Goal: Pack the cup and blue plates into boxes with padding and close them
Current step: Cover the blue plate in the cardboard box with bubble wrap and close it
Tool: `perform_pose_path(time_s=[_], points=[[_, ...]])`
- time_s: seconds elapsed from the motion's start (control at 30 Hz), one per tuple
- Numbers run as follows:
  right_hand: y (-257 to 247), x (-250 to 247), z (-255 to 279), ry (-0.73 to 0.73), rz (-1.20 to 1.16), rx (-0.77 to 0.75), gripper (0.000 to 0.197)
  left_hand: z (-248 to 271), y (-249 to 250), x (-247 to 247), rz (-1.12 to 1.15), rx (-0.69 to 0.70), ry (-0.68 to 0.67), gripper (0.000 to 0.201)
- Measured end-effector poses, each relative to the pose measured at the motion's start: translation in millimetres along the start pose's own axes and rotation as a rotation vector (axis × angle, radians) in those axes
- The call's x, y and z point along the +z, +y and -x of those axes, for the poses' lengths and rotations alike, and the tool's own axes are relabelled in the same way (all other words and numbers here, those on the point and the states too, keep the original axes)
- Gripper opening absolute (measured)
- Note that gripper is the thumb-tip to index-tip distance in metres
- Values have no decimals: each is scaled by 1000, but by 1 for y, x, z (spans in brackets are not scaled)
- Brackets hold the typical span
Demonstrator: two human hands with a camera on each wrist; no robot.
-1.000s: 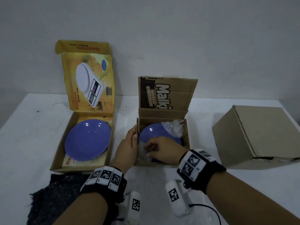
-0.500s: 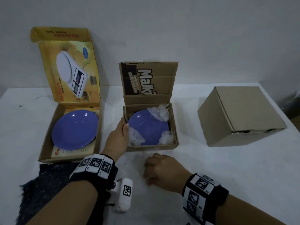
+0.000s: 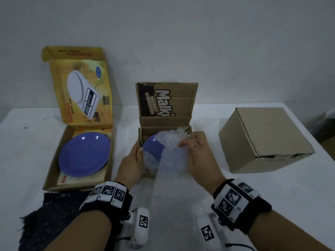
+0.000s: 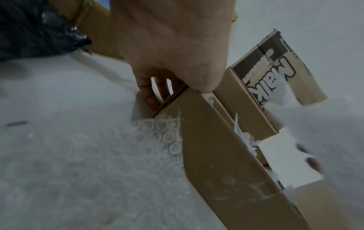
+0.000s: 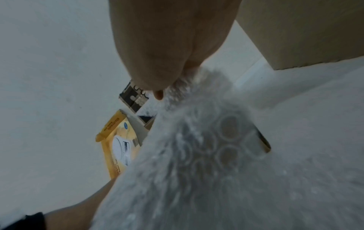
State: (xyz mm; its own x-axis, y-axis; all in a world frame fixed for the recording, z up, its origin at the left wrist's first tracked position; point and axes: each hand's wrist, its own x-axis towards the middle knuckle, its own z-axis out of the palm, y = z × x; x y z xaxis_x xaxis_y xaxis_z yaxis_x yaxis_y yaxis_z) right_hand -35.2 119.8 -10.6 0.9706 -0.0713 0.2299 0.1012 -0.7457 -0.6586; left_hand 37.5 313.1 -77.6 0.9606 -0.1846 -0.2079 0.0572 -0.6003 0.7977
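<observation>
A small brown Malkist box (image 3: 164, 122) stands open mid-table with a blue plate (image 3: 151, 148) inside. My left hand (image 3: 133, 158) grips the box's left wall (image 4: 197, 118), thumb over the rim. My right hand (image 3: 196, 151) pinches a sheet of bubble wrap (image 3: 172, 160) and holds it over the plate's right half; the sheet (image 5: 206, 147) trails down to the table. A second blue plate (image 3: 84, 153) lies uncovered in the open yellow scale box (image 3: 54, 160) at the left. No cup is visible.
A closed brown carton (image 3: 262, 138) sits at the right. A dark cloth (image 3: 45, 214) lies at the front left, below the yellow box. More bubble wrap (image 4: 98, 163) covers the table in front of the small box. The wall stands close behind.
My right hand has come up from the table with a bubble wrap sheet and brought it over the plate in the small box. The left hand still holds the box's left wall.
</observation>
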Motion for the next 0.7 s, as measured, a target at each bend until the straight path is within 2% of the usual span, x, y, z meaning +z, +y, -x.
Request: perform_pose_path(time_s=[0.03, 0.13, 0.17, 0.2, 0.23, 0.3, 0.37, 0.47, 0.53, 0.63, 0.7], points=[[0, -2, -2, -130, -11, 15, 38, 0, 1, 0, 1, 1, 0, 43], [0, -1, 5, -701, 199, 1, 104, 0, 2, 0, 3, 2, 6, 40], [2, 2, 9, -789, 334, -39, 118, 1, 2, 0, 2, -4, 8, 40], [5, 4, 11, -812, 458, -91, 124, 1, 2, 1, -2, -11, 10, 40], [7, 6, 13, -813, 562, -139, 118, 1, 2, 1, -4, -15, 11, 41], [7, 7, 11, -783, 658, -198, 83, 1, 2, 1, 1, -20, 10, 41], [-1, 0, 3, -723, 522, -191, 52, 0, 1, 1, 24, -21, 1, 41], [-13, -15, -11, -534, 193, -55, 44, 0, 0, 1, 23, -12, -5, 40], [-11, -19, -22, -304, 193, -18, 43, 0, 0, 1, 17, 4, -2, 43], [0, -15, -37, 53, 169, 61, 29, 0, 0, 1, 1, 2, -11, 46], [-3, -6, -39, 103, 127, 113, 30, 0, 0, 2, 0, 28, -3, 47]])
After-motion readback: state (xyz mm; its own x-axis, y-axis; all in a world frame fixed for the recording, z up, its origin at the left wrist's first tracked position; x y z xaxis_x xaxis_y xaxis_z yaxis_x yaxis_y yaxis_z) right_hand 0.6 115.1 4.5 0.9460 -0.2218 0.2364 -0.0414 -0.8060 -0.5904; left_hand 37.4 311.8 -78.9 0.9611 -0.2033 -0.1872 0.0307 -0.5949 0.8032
